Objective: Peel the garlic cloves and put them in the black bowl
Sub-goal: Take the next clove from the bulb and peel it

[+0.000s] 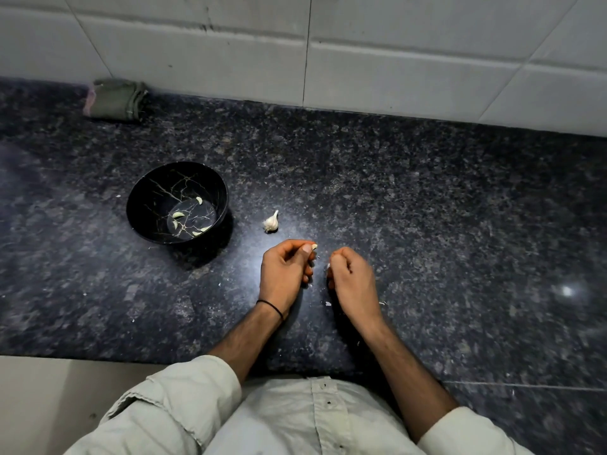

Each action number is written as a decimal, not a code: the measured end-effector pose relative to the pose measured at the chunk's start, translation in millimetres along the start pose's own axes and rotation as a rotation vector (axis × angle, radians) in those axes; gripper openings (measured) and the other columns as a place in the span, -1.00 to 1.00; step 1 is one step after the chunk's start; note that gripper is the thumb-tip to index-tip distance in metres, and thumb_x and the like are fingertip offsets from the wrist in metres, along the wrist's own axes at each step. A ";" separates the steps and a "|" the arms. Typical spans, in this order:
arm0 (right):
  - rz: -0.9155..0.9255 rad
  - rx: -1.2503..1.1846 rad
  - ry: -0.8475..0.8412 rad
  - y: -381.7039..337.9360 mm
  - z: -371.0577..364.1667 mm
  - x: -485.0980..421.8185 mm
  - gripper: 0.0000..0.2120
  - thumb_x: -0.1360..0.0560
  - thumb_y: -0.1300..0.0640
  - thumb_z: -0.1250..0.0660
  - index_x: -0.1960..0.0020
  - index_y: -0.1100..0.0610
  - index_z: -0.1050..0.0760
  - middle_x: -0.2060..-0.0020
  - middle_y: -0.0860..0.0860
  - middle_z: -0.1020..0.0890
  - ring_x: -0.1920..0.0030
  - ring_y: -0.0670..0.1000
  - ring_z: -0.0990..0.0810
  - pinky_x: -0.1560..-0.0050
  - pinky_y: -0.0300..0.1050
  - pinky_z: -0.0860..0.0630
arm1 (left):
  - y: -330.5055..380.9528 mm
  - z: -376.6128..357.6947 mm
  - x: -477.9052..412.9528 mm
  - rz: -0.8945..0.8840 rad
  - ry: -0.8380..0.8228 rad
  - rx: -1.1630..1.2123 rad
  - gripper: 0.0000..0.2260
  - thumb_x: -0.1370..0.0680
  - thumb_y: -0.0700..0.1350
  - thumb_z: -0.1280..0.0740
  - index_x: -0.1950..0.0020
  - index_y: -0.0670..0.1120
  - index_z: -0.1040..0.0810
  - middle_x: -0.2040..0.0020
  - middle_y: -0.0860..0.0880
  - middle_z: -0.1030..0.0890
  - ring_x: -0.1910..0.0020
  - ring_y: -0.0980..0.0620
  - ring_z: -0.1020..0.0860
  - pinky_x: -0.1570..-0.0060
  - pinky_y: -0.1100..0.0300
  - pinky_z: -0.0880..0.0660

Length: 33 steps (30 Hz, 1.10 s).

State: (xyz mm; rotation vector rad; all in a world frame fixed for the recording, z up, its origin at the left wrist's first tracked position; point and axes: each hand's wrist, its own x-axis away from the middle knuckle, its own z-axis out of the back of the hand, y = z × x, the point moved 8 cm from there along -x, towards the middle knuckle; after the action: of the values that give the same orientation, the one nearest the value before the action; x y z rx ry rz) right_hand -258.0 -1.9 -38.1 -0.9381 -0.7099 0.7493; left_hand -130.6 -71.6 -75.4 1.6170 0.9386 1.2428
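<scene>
- Dark speckled tabletop (427, 208) below a white tiled wall (394, 60).
- Far left, against the wall: folded green cloth (115, 99).
- Left of centre: black bowl (144, 188), upright, with several peeled cloves (178, 214) inside.
- Just right of the bowl, not touching it: garlic bulb (271, 221) on the tabletop.
- Near the bulb: left hand (284, 274), fingers (307, 248) pinching a garlic clove (314, 247) at the tips.
- Beside it, apart: right hand (353, 280), blurred, curled; cannot tell whether grasping anything.
- Around both hands: peel scraps (327, 303).
</scene>
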 end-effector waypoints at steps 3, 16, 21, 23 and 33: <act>0.044 0.086 0.001 -4.9 2.9 -5.7 -0.63 -0.62 0.14 -0.22 0.36 0.05 -0.30 0.47 -0.10 -0.38 0.45 -0.15 -0.29 0.33 -0.07 -0.26 | -2.3 -0.1 -1.1 -0.022 -0.009 -0.056 -0.90 -0.60 -0.19 -0.36 0.05 -0.18 -0.66 0.28 -0.12 -0.62 0.42 0.03 -0.47 0.46 0.22 -0.42; 0.250 0.227 -0.036 -13.5 -1.7 -11.2 -0.91 -0.59 0.16 -0.32 0.04 0.14 -0.59 0.17 -0.06 -0.63 0.15 -0.11 -0.56 0.14 -0.42 -0.38 | -0.5 1.2 -2.2 -0.044 -0.090 -0.131 -0.87 -0.61 -0.14 -0.35 0.03 -0.11 -0.68 0.31 -0.15 -0.63 0.42 -0.02 -0.47 0.44 0.18 -0.44; 0.250 0.238 -0.061 -12.8 -5.3 -9.0 -0.89 -0.61 0.15 -0.30 0.05 0.12 -0.58 0.19 -0.04 -0.62 0.18 -0.10 -0.55 0.20 -0.42 -0.35 | -0.1 2.8 -2.0 -0.027 -0.097 -0.075 -0.85 -0.62 -0.16 -0.33 0.06 -0.17 -0.67 0.29 -0.15 -0.63 0.43 -0.05 -0.45 0.46 0.17 -0.43; 0.270 0.257 -0.076 -14.1 -6.9 -7.9 -0.88 -0.61 0.15 -0.29 0.05 0.14 -0.57 0.18 -0.02 -0.62 0.19 -0.08 -0.53 0.20 -0.42 -0.35 | 0.3 2.4 -2.5 -0.021 -0.086 -0.051 -0.81 -0.63 -0.17 -0.32 0.12 -0.16 -0.67 0.32 -0.14 -0.60 0.46 -0.03 -0.42 0.48 0.17 -0.40; 0.311 0.385 -0.119 -14.9 -14.3 -3.8 -0.81 -0.65 0.08 -0.20 -0.04 0.15 -0.54 0.07 0.02 -0.58 0.11 0.00 -0.52 0.07 -0.12 -0.42 | 2.1 3.1 -1.4 -0.015 -0.033 -0.136 -0.76 -0.63 -0.12 -0.33 0.17 -0.17 -0.65 0.44 -0.08 -0.55 0.48 -0.04 -0.42 0.45 0.12 -0.45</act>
State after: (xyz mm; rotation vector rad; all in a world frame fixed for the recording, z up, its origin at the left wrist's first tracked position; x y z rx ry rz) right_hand -244.9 -17.0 -31.5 -0.6595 -0.5009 1.1778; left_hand -127.7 -74.2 -74.3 1.5164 0.8267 1.2393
